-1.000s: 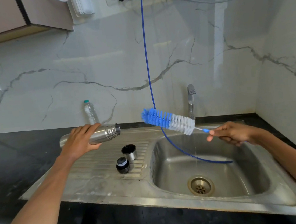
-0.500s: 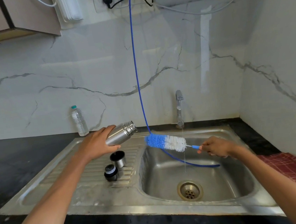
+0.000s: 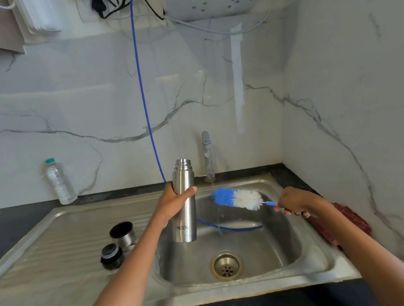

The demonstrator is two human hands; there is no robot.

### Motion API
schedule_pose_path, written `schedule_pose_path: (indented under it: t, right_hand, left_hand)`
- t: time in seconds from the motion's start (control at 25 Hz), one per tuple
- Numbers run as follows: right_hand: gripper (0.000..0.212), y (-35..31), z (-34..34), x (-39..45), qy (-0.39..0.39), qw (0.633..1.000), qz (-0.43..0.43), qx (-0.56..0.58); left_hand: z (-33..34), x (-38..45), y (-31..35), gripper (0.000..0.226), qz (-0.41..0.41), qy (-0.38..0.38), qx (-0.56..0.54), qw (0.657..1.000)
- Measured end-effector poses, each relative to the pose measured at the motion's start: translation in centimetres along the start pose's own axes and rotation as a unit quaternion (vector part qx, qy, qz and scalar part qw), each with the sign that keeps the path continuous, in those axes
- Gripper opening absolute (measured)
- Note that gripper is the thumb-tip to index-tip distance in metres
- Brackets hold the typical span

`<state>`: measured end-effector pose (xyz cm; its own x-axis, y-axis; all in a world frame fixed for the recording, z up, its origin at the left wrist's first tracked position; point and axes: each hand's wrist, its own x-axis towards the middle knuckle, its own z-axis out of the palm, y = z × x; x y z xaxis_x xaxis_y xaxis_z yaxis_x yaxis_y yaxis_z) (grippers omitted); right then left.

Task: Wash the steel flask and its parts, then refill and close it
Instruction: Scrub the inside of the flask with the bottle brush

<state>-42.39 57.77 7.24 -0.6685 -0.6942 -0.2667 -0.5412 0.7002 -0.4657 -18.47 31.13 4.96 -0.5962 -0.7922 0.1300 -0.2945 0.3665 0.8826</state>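
Note:
My left hand (image 3: 174, 203) grips the steel flask (image 3: 186, 214) around its middle and holds it upright over the left side of the sink basin (image 3: 263, 251), mouth open at the top. My right hand (image 3: 294, 203) holds the handle of a blue and white bottle brush (image 3: 238, 198), whose bristles point left under the thin stream from the tap (image 3: 207, 154). The brush is apart from the flask, to its right. The flask's steel cup (image 3: 122, 234) and black stopper (image 3: 111, 256) stand on the ribbed drainboard (image 3: 56, 248).
A blue hose (image 3: 144, 96) hangs from above and curls into the basin behind the flask. A clear plastic water bottle (image 3: 60, 182) stands by the back wall at left. A dark red cloth (image 3: 343, 222) lies on the counter right of the sink.
My left hand has swung the flask from tilted over the drainboard to upright over the basin. The brush has moved right, under the tap's stream.

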Motion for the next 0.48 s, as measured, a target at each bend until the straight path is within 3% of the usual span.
schedule_pose_path:
  t: [0.28, 0.48]
  right_hand:
    - [0.028, 2.3, -1.5, -2.2, 0.06, 0.993, 0.013, 0.099]
    - [0.018, 1.8, 0.2, -3.0, 0.065, 0.949, 0.01, 0.309]
  left_hand:
    - [7.5, 4.2, -2.9, 0.073, -0.045, -0.023, -0.06, 0.997]
    - [10.9, 5.7, -2.5, 0.072, -0.051, -0.004, -0.117, 0.992]
